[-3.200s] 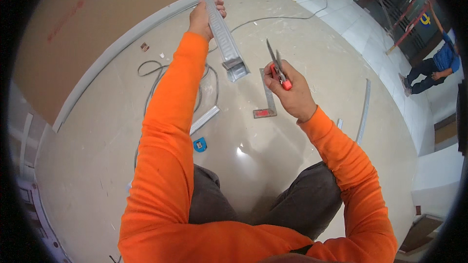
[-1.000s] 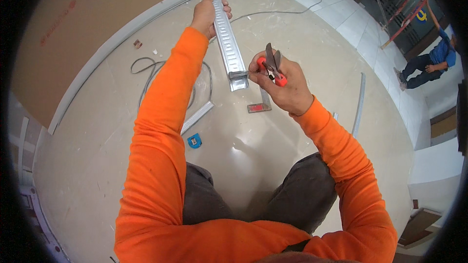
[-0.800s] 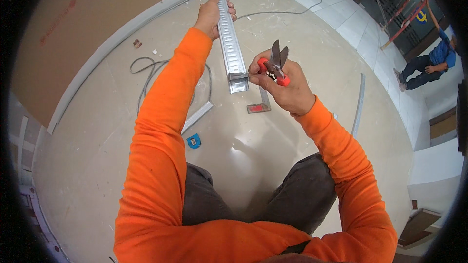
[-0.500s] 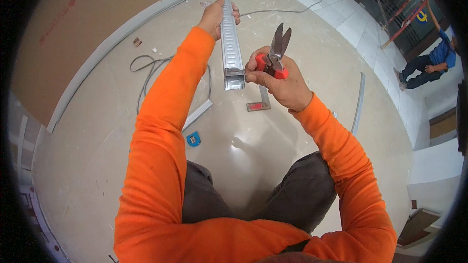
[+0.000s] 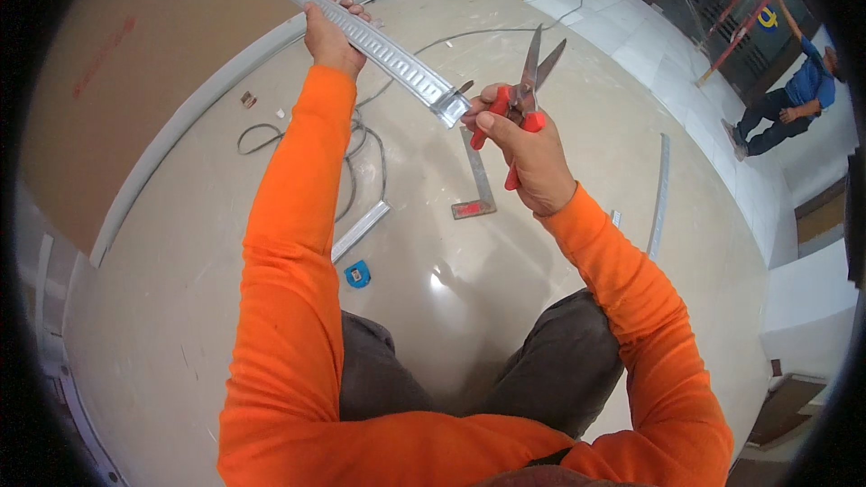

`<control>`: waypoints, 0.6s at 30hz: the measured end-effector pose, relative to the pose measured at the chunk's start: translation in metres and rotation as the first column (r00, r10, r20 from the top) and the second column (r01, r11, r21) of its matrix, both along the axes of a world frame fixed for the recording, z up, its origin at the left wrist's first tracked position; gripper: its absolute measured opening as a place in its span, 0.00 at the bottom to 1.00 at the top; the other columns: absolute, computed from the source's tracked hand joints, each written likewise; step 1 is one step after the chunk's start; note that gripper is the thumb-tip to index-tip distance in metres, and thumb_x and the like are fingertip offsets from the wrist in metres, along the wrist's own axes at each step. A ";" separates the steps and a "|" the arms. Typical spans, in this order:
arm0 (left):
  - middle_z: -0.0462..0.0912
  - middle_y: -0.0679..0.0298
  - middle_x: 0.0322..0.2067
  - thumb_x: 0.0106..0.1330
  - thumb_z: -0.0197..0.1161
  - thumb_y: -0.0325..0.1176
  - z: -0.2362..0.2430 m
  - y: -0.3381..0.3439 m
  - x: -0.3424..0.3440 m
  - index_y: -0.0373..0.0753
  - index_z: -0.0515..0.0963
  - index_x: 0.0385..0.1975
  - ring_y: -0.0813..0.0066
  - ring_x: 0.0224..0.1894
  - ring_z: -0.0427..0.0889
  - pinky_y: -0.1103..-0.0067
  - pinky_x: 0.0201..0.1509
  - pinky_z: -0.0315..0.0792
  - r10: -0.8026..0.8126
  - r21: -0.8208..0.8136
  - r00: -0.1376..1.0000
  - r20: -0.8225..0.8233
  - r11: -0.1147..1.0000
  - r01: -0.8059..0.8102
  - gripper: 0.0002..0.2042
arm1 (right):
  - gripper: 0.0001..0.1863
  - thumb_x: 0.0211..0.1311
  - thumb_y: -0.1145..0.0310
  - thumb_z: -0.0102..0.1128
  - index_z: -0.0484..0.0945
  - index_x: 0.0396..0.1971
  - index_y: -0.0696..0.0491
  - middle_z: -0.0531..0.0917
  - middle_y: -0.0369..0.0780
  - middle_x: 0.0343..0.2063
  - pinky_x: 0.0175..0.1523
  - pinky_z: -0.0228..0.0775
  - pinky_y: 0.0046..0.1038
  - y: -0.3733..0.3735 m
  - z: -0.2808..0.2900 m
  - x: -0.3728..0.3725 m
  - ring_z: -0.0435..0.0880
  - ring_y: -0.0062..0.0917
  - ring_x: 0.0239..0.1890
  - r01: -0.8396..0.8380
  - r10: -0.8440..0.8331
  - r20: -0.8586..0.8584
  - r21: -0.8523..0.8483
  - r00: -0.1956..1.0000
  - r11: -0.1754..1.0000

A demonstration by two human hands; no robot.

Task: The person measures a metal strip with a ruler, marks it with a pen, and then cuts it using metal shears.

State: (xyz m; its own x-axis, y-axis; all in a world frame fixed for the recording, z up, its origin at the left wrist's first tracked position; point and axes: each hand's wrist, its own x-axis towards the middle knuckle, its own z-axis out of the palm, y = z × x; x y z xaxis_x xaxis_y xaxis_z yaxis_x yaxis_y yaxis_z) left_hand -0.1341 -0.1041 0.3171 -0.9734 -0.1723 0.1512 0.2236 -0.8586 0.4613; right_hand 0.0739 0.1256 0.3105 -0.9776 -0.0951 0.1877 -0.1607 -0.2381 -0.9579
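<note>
We've got the metal channel strip [image 5: 379, 41] held up in the upper middle of the frame, our left hand [image 5: 332, 34] wrapped tight round it partway along, its cut end pointing lower right toward the snips. Our right hand [image 5: 532, 155] sits center-right, fingers closed round the red handles of the tin snips [image 5: 523, 95], blades parted in a narrow V aimed up toward the top of the frame. The strip's near end lies just beside the snip handles, w/ the blades not on the metal yet. We judge the step in hand as lining up strip and snips for a cut. Next move would need the open blades brought onto the strip's edge at the right spot, w/ the left hand keeping the strip steady so it doesn't twist. Down on the pale floor: a grey cable [image 5: 361, 140] left of center, a framing square [image 5: 476, 182] at center, a short metal offcut [image 5: 359, 230], a small blue tape measure [image 5: 357, 274]. At the upper right edge, 1 other person in blue [image 5: 785, 99] is well apart.
</note>
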 end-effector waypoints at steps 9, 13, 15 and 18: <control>0.78 0.60 0.45 0.79 0.41 0.50 0.004 0.021 0.011 0.41 0.69 0.54 0.61 0.42 0.80 0.64 0.45 0.76 0.064 -0.153 0.991 -0.120 0.985 -0.082 0.19 | 0.17 0.63 0.72 0.60 0.72 0.50 0.61 0.80 0.42 0.39 0.44 0.74 0.31 0.019 0.015 -0.011 0.81 0.28 0.39 0.136 -0.135 0.017 -0.176 0.991 0.975; 0.78 0.62 0.54 0.77 0.49 0.49 -0.007 0.006 0.007 0.42 0.70 0.56 0.63 0.55 0.76 0.66 0.55 0.75 -0.299 -0.242 0.935 -0.189 0.937 0.251 0.19 | 0.15 0.63 0.72 0.58 0.72 0.48 0.60 0.81 0.43 0.38 0.44 0.75 0.32 0.038 0.028 -0.017 0.81 0.30 0.38 0.217 -0.229 -0.020 -0.242 0.973 0.946; 0.78 0.63 0.55 0.76 0.51 0.49 -0.014 -0.005 0.005 0.42 0.71 0.56 0.64 0.57 0.75 0.66 0.56 0.75 -0.390 -0.255 0.905 -0.169 0.905 0.342 0.19 | 0.14 0.63 0.72 0.58 0.73 0.47 0.60 0.81 0.43 0.37 0.43 0.74 0.30 0.044 0.035 -0.019 0.81 0.28 0.37 0.271 -0.286 -0.039 -0.221 0.958 0.937; 0.78 0.63 0.56 0.75 0.51 0.51 -0.040 -0.011 0.021 0.40 0.69 0.60 0.65 0.56 0.77 0.67 0.56 0.76 -0.557 -0.539 0.831 0.013 0.696 0.475 0.23 | 0.13 0.61 0.72 0.59 0.75 0.44 0.59 0.80 0.39 0.32 0.40 0.73 0.27 0.058 0.046 -0.014 0.80 0.25 0.34 0.328 -0.340 -0.156 -0.097 0.927 0.940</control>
State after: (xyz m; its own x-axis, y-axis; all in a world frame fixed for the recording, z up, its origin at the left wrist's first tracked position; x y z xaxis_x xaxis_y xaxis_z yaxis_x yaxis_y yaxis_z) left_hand -0.1135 -0.1150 0.2776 -0.8464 0.4905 0.2075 -0.0876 -0.5125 0.8542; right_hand 0.0603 0.1839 0.3563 -0.9040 0.2503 0.3465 -0.3993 -0.2057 -0.8934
